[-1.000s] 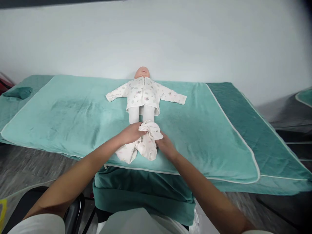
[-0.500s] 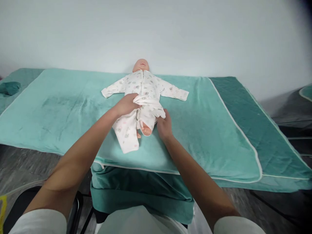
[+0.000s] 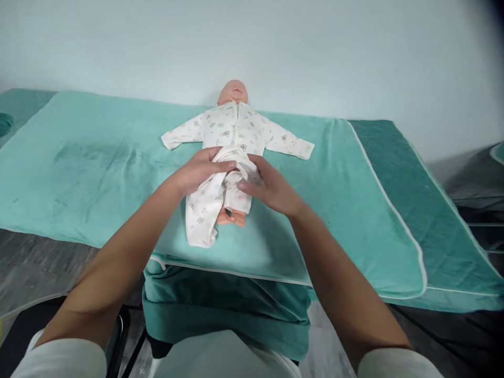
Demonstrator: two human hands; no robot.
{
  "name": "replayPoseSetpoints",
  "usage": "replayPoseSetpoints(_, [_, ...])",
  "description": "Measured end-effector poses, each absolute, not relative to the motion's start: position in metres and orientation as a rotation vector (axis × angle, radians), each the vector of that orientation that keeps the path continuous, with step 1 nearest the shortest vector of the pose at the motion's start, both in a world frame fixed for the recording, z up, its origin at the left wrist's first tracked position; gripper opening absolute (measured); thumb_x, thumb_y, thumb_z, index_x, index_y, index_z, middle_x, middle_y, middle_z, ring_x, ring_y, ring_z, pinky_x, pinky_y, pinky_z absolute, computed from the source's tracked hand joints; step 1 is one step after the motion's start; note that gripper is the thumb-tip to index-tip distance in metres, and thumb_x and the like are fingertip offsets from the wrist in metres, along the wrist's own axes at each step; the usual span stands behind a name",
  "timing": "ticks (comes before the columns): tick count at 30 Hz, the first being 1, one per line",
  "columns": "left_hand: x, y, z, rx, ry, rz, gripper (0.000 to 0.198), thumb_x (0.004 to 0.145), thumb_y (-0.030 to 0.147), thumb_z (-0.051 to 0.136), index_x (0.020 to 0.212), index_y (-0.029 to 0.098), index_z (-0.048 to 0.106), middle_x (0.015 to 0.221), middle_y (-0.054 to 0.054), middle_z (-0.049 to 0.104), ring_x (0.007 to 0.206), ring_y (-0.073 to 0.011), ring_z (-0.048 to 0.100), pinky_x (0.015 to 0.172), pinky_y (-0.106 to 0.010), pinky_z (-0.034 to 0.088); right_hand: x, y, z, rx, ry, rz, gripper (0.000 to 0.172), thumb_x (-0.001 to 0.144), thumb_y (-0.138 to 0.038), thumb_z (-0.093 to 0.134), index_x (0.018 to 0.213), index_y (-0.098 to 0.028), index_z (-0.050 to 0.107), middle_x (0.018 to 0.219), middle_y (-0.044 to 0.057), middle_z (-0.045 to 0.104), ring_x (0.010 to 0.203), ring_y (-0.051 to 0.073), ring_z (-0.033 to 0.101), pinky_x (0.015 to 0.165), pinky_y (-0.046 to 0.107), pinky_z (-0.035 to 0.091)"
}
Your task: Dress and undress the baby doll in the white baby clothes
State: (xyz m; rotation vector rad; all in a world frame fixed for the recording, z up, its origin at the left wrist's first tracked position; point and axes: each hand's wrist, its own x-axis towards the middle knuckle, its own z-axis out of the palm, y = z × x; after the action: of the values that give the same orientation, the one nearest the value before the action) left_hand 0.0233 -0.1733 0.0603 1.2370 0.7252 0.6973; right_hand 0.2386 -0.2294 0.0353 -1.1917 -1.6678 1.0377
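A baby doll (image 3: 233,93) lies on its back, its head by the wall, in a white printed top (image 3: 236,126) with both sleeves spread. White printed baby trousers (image 3: 202,215) are bunched over its lower body. One trouser leg hangs limp on the left, while the doll's feet (image 3: 232,217) show below the other. My left hand (image 3: 205,168) is closed on the bunched waist, thumb on top. From the right, my right hand (image 3: 268,184) grips the same cloth between thumb and fingers. Folds hide some of my fingertips.
A light green sheet (image 3: 118,173) with white piping covers the darker green bed (image 3: 425,194) against a white wall (image 3: 252,42). Green cloth (image 3: 224,304) hangs below the front edge. A black chair (image 3: 35,325) stands at lower left.
My right hand has moved up from beside the doll's leg to the waist cloth. The trousers are bunched higher, and both doll feet now show. The view has shifted slightly.
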Motion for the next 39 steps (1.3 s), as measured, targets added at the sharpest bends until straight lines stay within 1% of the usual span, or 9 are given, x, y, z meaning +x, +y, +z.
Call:
replayPoseSetpoints(4, [0.036,-0.180,0.060,1.197,0.735,0.815,0.047,0.077,0.057,0.085,0.095,0.017,0.068,0.085,-0.004,0.072,0.075,-0.0169,0.069,0.071,-0.029,0.054,0.217,-0.213,0.060,-1.272,-1.569,1.137,0.032,0.079,-0.047,0.081,0.095,-0.021,0.071,0.088,0.001,0.072,0.085,0.021,0.064,0.075,0.031,0.051])
replayPoseSetpoints(9, [0.012,-0.173,0.057,1.351,0.847,0.698,0.044,0.074,0.053,0.088,0.093,0.017,0.070,0.083,-0.001,0.069,0.074,-0.0155,0.065,0.069,-0.028,0.050,0.235,-0.197,0.054,-1.199,-1.415,1.307,0.016,0.071,-0.024,0.076,0.067,-0.020,0.060,0.059,-0.006,0.053,0.055,0.010,0.045,0.053,0.024,0.035])
replayPoseSetpoints(11, [0.006,-0.173,0.053,1.414,0.846,0.637,0.049,0.070,0.050,0.091,0.099,0.017,0.071,0.092,-0.003,0.072,0.082,-0.0180,0.067,0.074,-0.029,0.050,0.242,-0.196,0.053,-1.141,-1.443,1.424,0.015,0.071,-0.026,0.080,0.075,-0.019,0.067,0.067,-0.004,0.062,0.061,0.012,0.054,0.057,0.024,0.042])
replayPoseSetpoints(14, [0.012,-0.175,0.047,1.428,0.903,0.846,0.040,0.078,0.047,0.084,0.099,0.019,0.067,0.095,-0.001,0.070,0.087,-0.0178,0.065,0.080,-0.029,0.051,0.238,-0.198,0.058,-1.059,-1.552,1.593,0.035,0.070,-0.040,0.089,0.094,-0.019,0.074,0.086,0.001,0.074,0.078,0.018,0.066,0.068,0.027,0.052])
replayPoseSetpoints(19, [0.032,-0.179,0.038,1.343,0.948,1.143,0.019,0.087,0.034,0.073,0.091,0.019,0.060,0.087,0.001,0.064,0.084,-0.0149,0.063,0.080,-0.027,0.051,0.214,-0.201,0.063,-1.258,-1.656,1.578,0.046,0.064,-0.049,0.097,0.089,-0.018,0.075,0.081,0.003,0.073,0.072,0.017,0.065,0.063,0.027,0.051])
replayPoseSetpoints(24, [0.012,-0.186,0.041,1.296,0.852,0.838,0.040,0.086,0.054,0.076,0.101,0.017,0.071,0.097,-0.005,0.075,0.087,-0.0210,0.070,0.079,-0.032,0.055,0.214,-0.199,0.051,-1.249,-1.381,1.514,0.046,0.068,-0.055,0.094,0.090,-0.019,0.076,0.082,0.003,0.075,0.071,0.017,0.067,0.066,0.029,0.055])
replayPoseSetpoints(27, [0.002,-0.190,0.045,1.364,0.803,0.619,0.046,0.074,0.049,0.090,0.102,0.016,0.076,0.101,-0.008,0.079,0.092,-0.0255,0.073,0.082,-0.035,0.058,0.215,-0.197,0.047,-1.134,-1.307,1.506,0.045,0.073,-0.057,0.090,0.095,-0.020,0.077,0.090,0.003,0.077,0.082,0.020,0.071,0.074,0.031,0.057])
replayPoseSetpoints(33, [0.012,-0.181,0.031,1.041,0.779,1.050,0.048,0.073,0.044,0.091,0.107,0.016,0.071,0.098,-0.006,0.078,0.092,-0.0233,0.075,0.088,-0.035,0.059,0.210,-0.200,0.052,-1.245,-1.577,1.557,0.048,0.068,-0.046,0.095,0.104,-0.020,0.080,0.102,0.005,0.080,0.096,0.025,0.074,0.084,0.036,0.057])
replayPoseSetpoints(39, [0.010,-0.184,0.032,1.141,0.838,0.902,0.056,0.078,0.064,0.082,0.104,0.015,0.075,0.096,-0.010,0.080,0.096,-0.0275,0.076,0.089,-0.039,0.060,0.212,-0.199,0.047,-1.197,-1.488,1.585,0.041,0.073,-0.044,0.090,0.103,-0.019,0.078,0.103,0.005,0.080,0.096,0.026,0.073,0.085,0.037,0.058])
